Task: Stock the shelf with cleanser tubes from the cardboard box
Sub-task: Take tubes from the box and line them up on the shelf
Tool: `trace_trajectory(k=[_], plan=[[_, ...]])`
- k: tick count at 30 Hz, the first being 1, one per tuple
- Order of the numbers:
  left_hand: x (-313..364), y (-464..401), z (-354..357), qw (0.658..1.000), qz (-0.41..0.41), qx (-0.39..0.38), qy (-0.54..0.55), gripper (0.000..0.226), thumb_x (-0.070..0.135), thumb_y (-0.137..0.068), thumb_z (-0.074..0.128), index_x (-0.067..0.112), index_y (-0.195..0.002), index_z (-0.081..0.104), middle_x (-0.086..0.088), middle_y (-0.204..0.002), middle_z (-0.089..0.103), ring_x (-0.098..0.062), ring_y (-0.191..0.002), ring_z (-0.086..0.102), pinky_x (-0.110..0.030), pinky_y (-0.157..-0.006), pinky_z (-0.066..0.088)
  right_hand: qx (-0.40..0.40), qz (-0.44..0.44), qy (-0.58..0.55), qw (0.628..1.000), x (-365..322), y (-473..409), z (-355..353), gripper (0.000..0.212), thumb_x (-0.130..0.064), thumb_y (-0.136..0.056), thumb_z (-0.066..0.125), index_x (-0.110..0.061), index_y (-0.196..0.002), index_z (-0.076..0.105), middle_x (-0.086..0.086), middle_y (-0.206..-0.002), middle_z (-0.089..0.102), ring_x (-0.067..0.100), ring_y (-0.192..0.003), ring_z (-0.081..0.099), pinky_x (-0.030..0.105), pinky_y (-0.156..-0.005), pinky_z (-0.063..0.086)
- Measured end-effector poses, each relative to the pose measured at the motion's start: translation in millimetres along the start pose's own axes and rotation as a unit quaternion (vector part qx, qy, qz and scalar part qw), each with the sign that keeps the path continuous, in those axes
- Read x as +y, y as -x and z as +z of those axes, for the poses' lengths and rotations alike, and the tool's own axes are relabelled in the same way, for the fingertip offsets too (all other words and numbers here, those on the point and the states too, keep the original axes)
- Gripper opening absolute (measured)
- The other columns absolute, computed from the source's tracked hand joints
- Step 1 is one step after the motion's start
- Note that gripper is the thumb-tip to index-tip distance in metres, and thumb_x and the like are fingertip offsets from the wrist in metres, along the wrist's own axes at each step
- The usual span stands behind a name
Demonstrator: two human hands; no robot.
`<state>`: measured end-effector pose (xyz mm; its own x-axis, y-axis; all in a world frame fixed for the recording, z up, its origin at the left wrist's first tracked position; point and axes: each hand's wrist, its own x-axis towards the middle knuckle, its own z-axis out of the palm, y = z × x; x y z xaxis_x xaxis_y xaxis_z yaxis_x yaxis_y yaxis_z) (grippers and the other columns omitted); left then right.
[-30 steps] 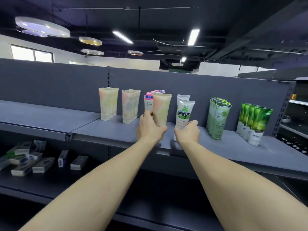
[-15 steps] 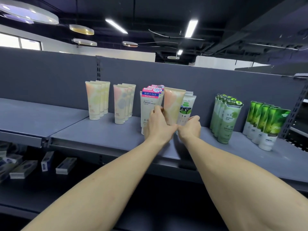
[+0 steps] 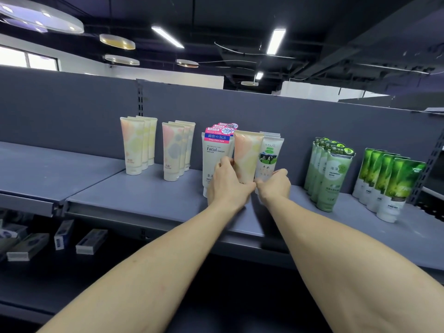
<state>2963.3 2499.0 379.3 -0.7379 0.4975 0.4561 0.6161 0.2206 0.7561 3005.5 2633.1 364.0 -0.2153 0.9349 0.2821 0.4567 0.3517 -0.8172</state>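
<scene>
My left hand (image 3: 228,185) grips the lower part of a peach-and-yellow pastel cleanser tube (image 3: 247,153), which stands upright on the grey shelf (image 3: 144,195). Touching its right side is a white tube with a cow picture (image 3: 269,159), and my right hand (image 3: 275,186) holds that one by its base. More white tubes stand hidden behind it. A row of white Facial cleanser tubes (image 3: 215,152) with blue and pink labels stands just left of my left hand. The cardboard box is out of view.
Two rows of pastel tubes (image 3: 134,145) (image 3: 173,151) stand further left. Pale green seaweed tubes (image 3: 332,175) and bright green tubes (image 3: 389,185) line the right side. Small flat boxes (image 3: 91,241) lie on the lower shelf at left. A perforated upright (image 3: 430,162) ends the shelf on the right.
Both hands have drawn together, bringing the pastel tube and the white cow tube side by side next to the Facial cleanser row. The view has moved closer to the shelf.
</scene>
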Motion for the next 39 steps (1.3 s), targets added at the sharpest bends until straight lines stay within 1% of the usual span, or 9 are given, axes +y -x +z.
trace_trajectory(k=[5, 9, 18, 24, 27, 29, 32, 36, 39], plan=[[0.5, 2.1, 3.1, 1.0, 0.008, 0.001, -0.002, 0.061, 0.041, -0.068, 0.078, 0.021, -0.115, 0.045, 0.001, -0.113, 0.056, -0.023, -0.101, 0.059, -0.04, -0.08, 0.051, 0.001, -0.001, 0.005, 1.0, 0.4, -0.4, 0.2, 0.05, -0.024, -0.086, 0.073, -0.002, -0.122, 0.044, 0.017, -0.127, 0.056, 0.035, -0.116, 0.056, 0.038, -0.085, 0.046], [-0.6, 2.7, 5.5, 1.0, 0.009, -0.001, 0.002, 0.061, 0.039, -0.069, 0.079, 0.021, -0.116, 0.045, 0.001, -0.115, 0.055, -0.023, -0.102, 0.059, -0.042, -0.083, 0.052, -0.001, 0.0, 0.001, 1.0, 3.7, -3.1, 1.2, 0.05, -0.025, -0.086, 0.073, -0.003, -0.121, 0.045, 0.017, -0.126, 0.057, 0.035, -0.115, 0.057, 0.04, -0.087, 0.048], [-0.8, 4.4, -1.8, 1.0, 0.005, 0.003, 0.001, 0.059, 0.039, -0.069, 0.078, 0.022, -0.114, 0.045, 0.002, -0.113, 0.056, -0.021, -0.1, 0.059, -0.038, -0.079, 0.051, -0.021, 0.017, -0.003, 1.0, 2.2, -8.6, 2.0, 0.052, -0.03, -0.085, 0.073, -0.004, -0.12, 0.046, 0.016, -0.124, 0.058, 0.035, -0.112, 0.057, 0.035, -0.076, 0.043], [-3.5, 13.9, -12.1, 1.0, 0.003, 0.006, -0.012, 0.061, 0.036, -0.068, 0.079, 0.019, -0.116, 0.046, 0.001, -0.114, 0.058, -0.023, -0.104, 0.058, -0.042, -0.086, 0.052, -0.007, 0.031, 0.003, 0.999, 1.4, 2.8, -3.3, 0.064, -0.026, -0.081, 0.079, -0.002, -0.128, 0.042, 0.017, -0.132, 0.046, 0.037, -0.117, 0.054, 0.042, -0.086, 0.048], [-1.2, 22.2, -17.2, 1.0, 0.002, 0.011, -0.011, 0.061, 0.034, -0.068, 0.08, 0.019, -0.116, 0.047, 0.001, -0.114, 0.057, -0.023, -0.104, 0.058, -0.042, -0.086, 0.052, -0.012, 0.038, 0.016, 0.999, 0.6, 10.1, -10.4, 0.059, -0.018, -0.083, 0.077, -0.003, -0.128, 0.043, 0.017, -0.133, 0.046, 0.036, -0.118, 0.054, 0.04, -0.085, 0.047], [1.5, 28.3, -20.5, 1.0, 0.002, 0.013, -0.008, 0.061, 0.034, -0.068, 0.081, 0.018, -0.116, 0.047, 0.001, -0.114, 0.057, -0.022, -0.103, 0.058, -0.041, -0.085, 0.052, -0.014, 0.039, 0.027, 0.999, 1.3, 14.9, -16.3, 0.052, -0.014, -0.083, 0.075, -0.003, -0.125, 0.047, 0.016, -0.13, 0.05, 0.035, -0.117, 0.055, 0.038, -0.082, 0.047], [6.4, 37.2, -26.9, 1.0, 0.009, 0.018, -0.003, 0.06, 0.033, -0.067, 0.081, 0.018, -0.115, 0.048, 0.001, -0.114, 0.057, -0.022, -0.102, 0.058, -0.041, -0.085, 0.052, -0.037, 0.01, 0.077, 0.996, 1.9, 24.7, -25.6, 0.038, -0.017, -0.088, 0.066, -0.008, -0.123, 0.055, 0.012, -0.125, 0.059, 0.032, -0.116, 0.056, 0.032, -0.077, 0.043], [8.1, 46.9, -37.6, 1.0, 0.011, 0.02, 0.0, 0.061, 0.033, -0.067, 0.082, 0.019, -0.115, 0.047, 0.003, -0.114, 0.056, -0.019, -0.101, 0.058, -0.04, -0.084, 0.053, -0.105, -0.02, 0.15, 0.983, 0.4, 35.8, -26.1, 0.038, -0.03, -0.096, 0.047, -0.018, -0.13, 0.058, 0.008, -0.127, 0.061, 0.032, -0.121, 0.052, 0.033, -0.089, 0.044], [5.0, 48.8, -43.6, 1.0, 0.016, 0.021, -0.002, 0.063, 0.033, -0.067, 0.082, 0.02, -0.117, 0.046, 0.003, -0.114, 0.056, -0.019, -0.1, 0.059, -0.04, -0.083, 0.054, -0.132, -0.02, 0.171, 0.976, 0.2, 41.8, -19.4, 0.039, -0.03, -0.097, 0.04, -0.018, -0.131, 0.057, 0.009, -0.129, 0.059, 0.033, -0.125, 0.047, 0.035, -0.101, 0.041]])
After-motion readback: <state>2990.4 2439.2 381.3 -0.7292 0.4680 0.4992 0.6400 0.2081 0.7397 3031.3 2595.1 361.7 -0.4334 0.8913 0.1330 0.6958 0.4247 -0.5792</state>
